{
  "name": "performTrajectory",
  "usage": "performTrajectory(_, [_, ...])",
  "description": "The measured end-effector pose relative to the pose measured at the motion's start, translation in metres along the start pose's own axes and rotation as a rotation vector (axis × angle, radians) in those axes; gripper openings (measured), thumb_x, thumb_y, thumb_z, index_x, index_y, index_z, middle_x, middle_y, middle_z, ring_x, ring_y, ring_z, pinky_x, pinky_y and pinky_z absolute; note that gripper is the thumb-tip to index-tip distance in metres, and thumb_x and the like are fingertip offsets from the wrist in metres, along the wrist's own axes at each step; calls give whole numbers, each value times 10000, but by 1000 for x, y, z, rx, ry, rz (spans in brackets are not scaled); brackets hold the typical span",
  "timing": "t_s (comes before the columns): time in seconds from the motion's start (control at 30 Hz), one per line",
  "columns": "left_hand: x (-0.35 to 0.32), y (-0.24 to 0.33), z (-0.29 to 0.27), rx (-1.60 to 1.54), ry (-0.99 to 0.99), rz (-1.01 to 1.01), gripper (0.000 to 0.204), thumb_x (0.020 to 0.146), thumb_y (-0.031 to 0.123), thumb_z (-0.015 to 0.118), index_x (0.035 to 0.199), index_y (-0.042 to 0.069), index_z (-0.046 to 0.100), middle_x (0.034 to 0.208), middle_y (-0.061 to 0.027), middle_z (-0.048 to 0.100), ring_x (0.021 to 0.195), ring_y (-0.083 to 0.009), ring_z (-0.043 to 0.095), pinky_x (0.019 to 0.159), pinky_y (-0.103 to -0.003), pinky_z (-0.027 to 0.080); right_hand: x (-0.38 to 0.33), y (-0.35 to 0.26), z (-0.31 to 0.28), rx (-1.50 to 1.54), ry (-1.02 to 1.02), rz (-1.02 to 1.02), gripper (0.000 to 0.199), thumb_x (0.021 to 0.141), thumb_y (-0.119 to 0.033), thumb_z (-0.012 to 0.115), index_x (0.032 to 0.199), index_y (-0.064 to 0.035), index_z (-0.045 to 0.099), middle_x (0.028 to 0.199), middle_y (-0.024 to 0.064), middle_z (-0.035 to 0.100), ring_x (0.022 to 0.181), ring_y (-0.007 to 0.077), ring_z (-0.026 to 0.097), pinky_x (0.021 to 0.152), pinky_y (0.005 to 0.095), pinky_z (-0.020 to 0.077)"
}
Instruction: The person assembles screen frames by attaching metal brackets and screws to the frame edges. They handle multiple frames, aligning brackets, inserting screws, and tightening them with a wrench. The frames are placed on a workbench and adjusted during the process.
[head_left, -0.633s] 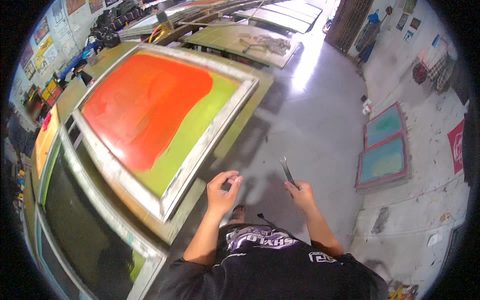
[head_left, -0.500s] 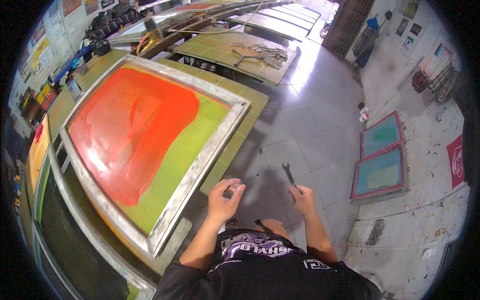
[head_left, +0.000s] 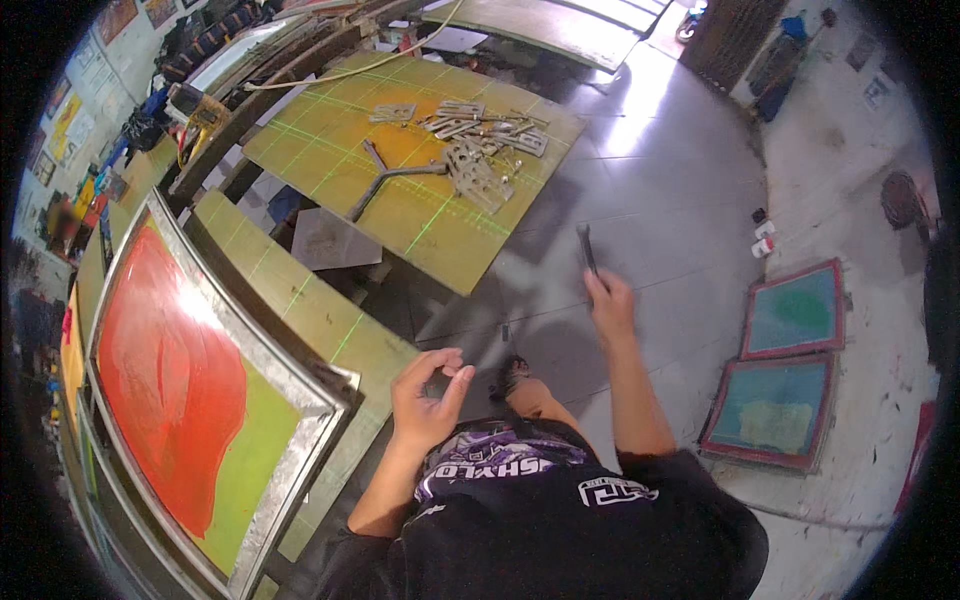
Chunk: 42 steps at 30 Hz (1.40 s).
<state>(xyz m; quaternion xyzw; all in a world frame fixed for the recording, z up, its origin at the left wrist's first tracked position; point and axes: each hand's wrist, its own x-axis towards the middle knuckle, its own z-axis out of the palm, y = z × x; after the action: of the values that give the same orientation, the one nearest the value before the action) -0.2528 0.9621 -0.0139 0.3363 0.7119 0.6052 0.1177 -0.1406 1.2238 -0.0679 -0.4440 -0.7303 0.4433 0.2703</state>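
Observation:
A dark open-end wrench (head_left: 587, 250) is gripped by its lower end in my right hand (head_left: 611, 302), raised over the floor with its jaw pointing away from me. My left hand (head_left: 428, 400) hovers in front of my body, fingers loosely curled and thumb apart, with nothing visible in it. Nearest to that hand is the metal frame (head_left: 322, 415) of a printing screen with red ink (head_left: 165, 370) spread over its mesh. Ahead lies a yellow-green board (head_left: 310, 150) bearing a three-armed Y-shaped wrench (head_left: 385, 178) and a heap of slotted metal plates and bolts (head_left: 485, 175).
Two smaller screens, an upper one (head_left: 795, 308) and a lower one (head_left: 768, 410), lean by the right wall. A lower board (head_left: 300, 295) stretches between the inked screen and the table ahead. A pale cable (head_left: 370, 68) crosses the far boards. The tiled floor (head_left: 660, 260) runs along the right.
I have moved forward, so the board with metal parts is nearer and the inked screen has slid to the left. My right hand has risen with the wrench; my left stays loosely curled.

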Motion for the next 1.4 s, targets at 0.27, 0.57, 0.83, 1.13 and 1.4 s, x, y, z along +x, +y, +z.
performTrajectory(0.27, [79, 3, 27, 174, 296, -86, 220, 730, 33, 693, 936, -2, 625, 790, -70, 618, 723, -142, 582, 670, -247, 454, 209, -101, 44, -17, -204, -430, 244, 834, -216, 618, 868, 23, 654, 677, 59, 614, 642, 99, 515, 593, 270, 412])
performTrajectory(0.57, [166, -19, 21, 412, 601, -103, 230, 754, 89, 685, 948, -8, 609, 834, -97, 612, 773, -183, 583, 720, -278, 461, 355, -141, 142, -291, -490, -621, 272, 788, -278, 628, 886, -30, 680, 859, 204, 645, 837, 342, 625, 765, 378, 473])
performTrajectory(0.83, [233, -59, 3, 1065, 564, -95, 305, 762, 104, 643, 1051, 29, 581, 1041, -161, 578, 1015, -336, 525, 871, -384, 418, 387, -143, 157, -268, -758, -916, 247, 776, -240, 651, 904, -29, 660, 888, 153, 632, 778, 301, 621, 733, 360, 485])
performTrajectory(1.13, [254, -88, -5, 922, 412, -176, 204, 752, -5, 610, 956, -3, 599, 926, -158, 586, 893, -326, 563, 803, -367, 448, 404, -120, 161, 39, -716, -920, 156, 772, -173, 654, 817, -23, 659, 814, 123, 626, 701, 231, 623, 655, 317, 491])
performTrajectory(1.4, [293, -111, -38, 919, 860, 69, 79, 796, 64, 617, 865, 26, 625, 756, -138, 580, 722, -312, 575, 656, -349, 455, 410, -112, 165, 19, -703, -920, 164, 758, -202, 657, 773, -39, 663, 811, 121, 633, 704, 272, 615, 655, 331, 485])
